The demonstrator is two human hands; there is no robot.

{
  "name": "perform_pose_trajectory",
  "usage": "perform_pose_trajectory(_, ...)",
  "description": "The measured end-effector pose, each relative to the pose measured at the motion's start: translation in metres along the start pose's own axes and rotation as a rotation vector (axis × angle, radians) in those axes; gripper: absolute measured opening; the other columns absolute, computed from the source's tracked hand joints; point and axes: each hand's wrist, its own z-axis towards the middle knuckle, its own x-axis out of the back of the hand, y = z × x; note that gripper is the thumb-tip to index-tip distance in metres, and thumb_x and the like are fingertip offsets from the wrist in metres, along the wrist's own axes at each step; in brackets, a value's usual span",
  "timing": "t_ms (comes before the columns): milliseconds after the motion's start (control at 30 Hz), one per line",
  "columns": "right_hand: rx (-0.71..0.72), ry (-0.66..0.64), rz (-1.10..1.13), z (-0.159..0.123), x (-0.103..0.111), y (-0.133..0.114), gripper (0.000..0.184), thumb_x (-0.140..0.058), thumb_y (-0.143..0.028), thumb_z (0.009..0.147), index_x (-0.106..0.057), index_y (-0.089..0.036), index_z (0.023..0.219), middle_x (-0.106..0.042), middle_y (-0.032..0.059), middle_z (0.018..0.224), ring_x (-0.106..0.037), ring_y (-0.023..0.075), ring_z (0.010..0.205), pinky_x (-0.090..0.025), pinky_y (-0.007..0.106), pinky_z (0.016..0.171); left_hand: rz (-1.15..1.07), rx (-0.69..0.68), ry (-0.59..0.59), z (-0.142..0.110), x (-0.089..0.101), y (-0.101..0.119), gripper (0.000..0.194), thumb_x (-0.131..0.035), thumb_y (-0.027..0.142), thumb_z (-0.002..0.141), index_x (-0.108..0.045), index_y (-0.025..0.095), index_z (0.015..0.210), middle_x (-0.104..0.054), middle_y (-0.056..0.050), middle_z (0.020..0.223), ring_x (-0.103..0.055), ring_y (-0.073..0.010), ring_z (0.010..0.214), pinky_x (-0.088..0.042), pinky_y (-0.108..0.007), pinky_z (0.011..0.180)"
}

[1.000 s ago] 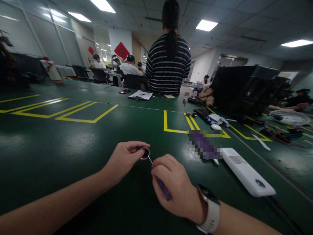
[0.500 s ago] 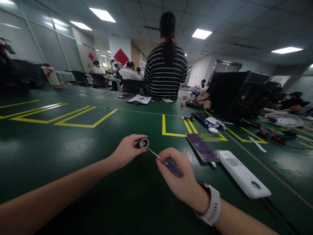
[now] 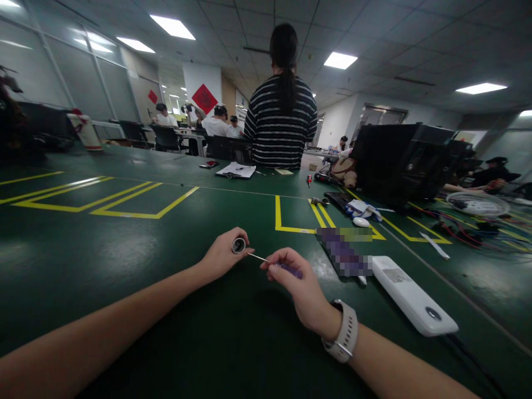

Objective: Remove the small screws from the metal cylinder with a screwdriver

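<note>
Between the thumb and fingers of my left hand (image 3: 226, 252) is a small round metal cylinder (image 3: 238, 245), its hollow end turned toward me. Something dark sits inside it, too small to make out. My right hand (image 3: 297, 282) is closed on the purple handle of a screwdriver (image 3: 288, 270). The thin shaft points left, and its tip is beside the cylinder, close to my left fingertips; whether it touches them I cannot tell. Both hands are above the green table (image 3: 199, 332).
Right of my hands lie a partly blurred phone (image 3: 332, 249) and a white power bank (image 3: 415, 296) with a cable. Farther back are small metal parts (image 3: 319, 201), a cloth (image 3: 361, 209), a red screwdriver (image 3: 309, 180) and a clipboard (image 3: 236, 169). A person in stripes (image 3: 282, 122) stands beyond the table.
The screwdriver tip has come out of the cylinder's opening and now lies beside it. My left hand has moved slightly left and up, turning the opening toward me; my right hand has risen.
</note>
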Motion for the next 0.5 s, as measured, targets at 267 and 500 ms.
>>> perform_pose_trajectory(267,-0.056,-0.035,-0.095,0.005,-0.01,-0.016,0.01,-0.054,-0.026,0.08,-0.06,-0.018,0.082,-0.061,0.0028,0.084,-0.054,0.0168,0.077,-0.042,0.033,0.072,0.037,-0.061,-0.051,-0.008,-0.001,0.0,0.021,-0.056,0.036,0.074,-0.05,0.017,0.066,-0.051,0.002,0.065,-0.049,-0.0139,0.059,-0.038,-0.026,0.053)
perform_pose_trajectory(500,-0.026,0.073,-0.148,0.004,-0.022,-0.003,0.011,-0.053,-0.022,0.081,-0.063,-0.017,0.077,-0.063,0.003,0.082,-0.056,0.0171,0.079,-0.042,0.032,0.073,0.009,-0.154,0.011,-0.011,-0.002,0.003,0.021,-0.056,0.033,0.074,-0.047,0.018,0.063,-0.047,0.004,0.062,-0.046,-0.0124,0.058,-0.037,-0.024,0.052)
